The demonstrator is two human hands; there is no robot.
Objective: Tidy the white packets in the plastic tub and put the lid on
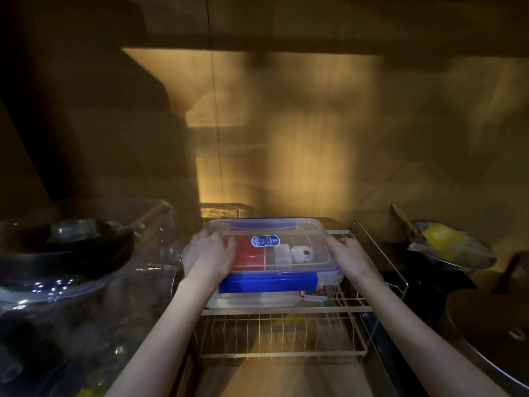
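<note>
A clear plastic tub stands on a wire rack, with its clear lid with blue clips lying on top. The lid carries a blue label. Through the lid I see a red packet, a white packet and a small white round object. My left hand grips the lid's left edge, fingers curled over it. My right hand grips the lid's right edge. A long blue clip runs along the near side.
The wire dish rack holds the tub. Stacked dark and glass bowls sit at the left. A pan with yellow food and a wooden spatula stands at the right. A round metal pot is at the near right. The scene is dim.
</note>
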